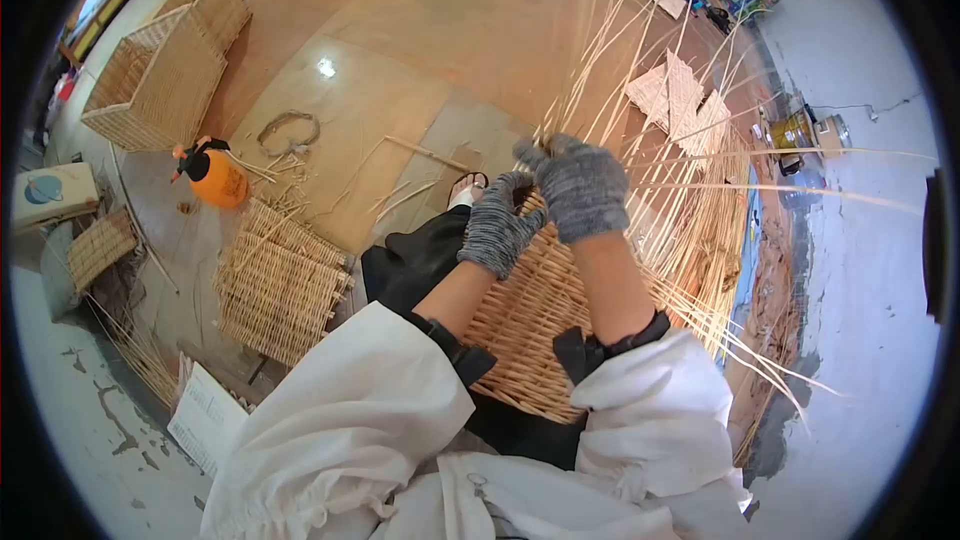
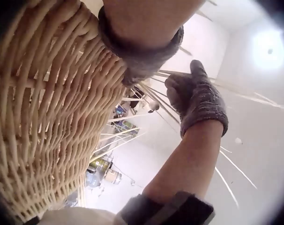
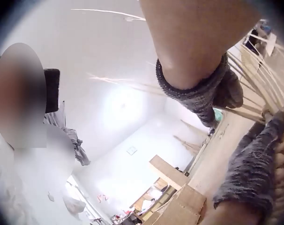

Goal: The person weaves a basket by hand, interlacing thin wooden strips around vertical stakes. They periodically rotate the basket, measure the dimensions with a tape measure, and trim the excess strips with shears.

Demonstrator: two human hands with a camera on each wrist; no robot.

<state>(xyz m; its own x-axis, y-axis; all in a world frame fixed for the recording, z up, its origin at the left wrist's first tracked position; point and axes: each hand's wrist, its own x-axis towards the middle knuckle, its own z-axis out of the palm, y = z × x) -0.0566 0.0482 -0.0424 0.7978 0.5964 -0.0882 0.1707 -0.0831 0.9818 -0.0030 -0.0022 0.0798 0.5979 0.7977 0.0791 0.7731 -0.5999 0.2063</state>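
Upright against the person's lap stands a woven wicker panel [image 1: 525, 315], its weave filling the left of the left wrist view. The left hand [image 1: 503, 225], in a grey knitted glove, grips the panel's top edge, where strands come out. Close beside it the right hand [image 1: 582, 187], gloved alike, has its fingers curled around wicker strands [image 2: 235, 88]. In the left wrist view that right hand [image 2: 198, 98] shows its thumb raised along the strands. Long loose ends fan upward and to the right from the edge. The right hand's fingertips are partly hidden in the head view.
A large bundle of wicker strands [image 1: 715, 250] lies along the right wall. Left on the floor are flat woven panels [image 1: 270, 295], an orange spray bottle [image 1: 217, 176] and a coil [image 1: 290, 130]. A tall woven basket [image 1: 165, 70] stands farther back. Woven pieces [image 1: 670, 95] lie at the back right.
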